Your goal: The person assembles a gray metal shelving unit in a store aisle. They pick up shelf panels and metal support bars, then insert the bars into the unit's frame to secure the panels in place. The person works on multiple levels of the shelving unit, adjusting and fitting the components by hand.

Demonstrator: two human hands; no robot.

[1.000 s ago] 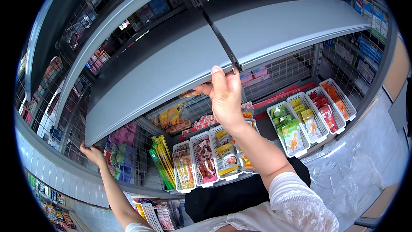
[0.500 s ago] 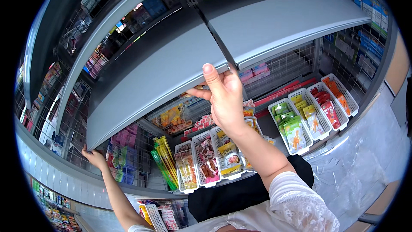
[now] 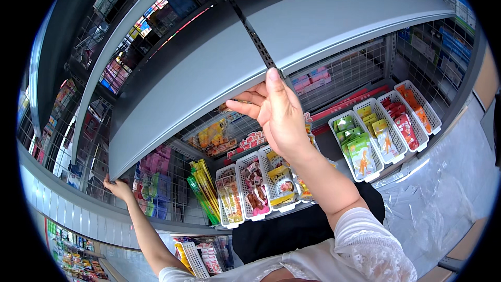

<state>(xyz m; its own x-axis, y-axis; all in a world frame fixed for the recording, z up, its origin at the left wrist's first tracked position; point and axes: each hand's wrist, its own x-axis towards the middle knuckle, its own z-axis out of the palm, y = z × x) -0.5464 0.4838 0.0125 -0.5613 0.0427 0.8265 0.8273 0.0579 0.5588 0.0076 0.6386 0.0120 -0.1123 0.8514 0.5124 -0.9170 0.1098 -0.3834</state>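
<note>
A grey metal shelf panel (image 3: 182, 94) spans the left bay, tilted in this view. My left hand (image 3: 119, 189) grips its front left corner, fingers partly hidden by the edge. At the panel's front right corner is my right hand (image 3: 282, 117), thumb up against the edge by the slotted bracket (image 3: 253, 34). Its other fingers reach left along and beneath the front lip. A second grey shelf panel (image 3: 334, 26) adjoins on the bracket's right side.
Below stand white plastic baskets (image 3: 369, 171) of packaged snacks, with green and yellow long packs (image 3: 202, 190) at their left. Wire mesh (image 3: 357, 65) backs the bay. Clear plastic sheeting (image 3: 417, 198) lies on the floor at right. A black cloth-like thing (image 3: 302, 230) lies before me.
My right thumb has shifted right and up toward the bracket, and the fingers below the lip look more spread. My left hand stays at the corner. The whole view has shifted slightly.
</note>
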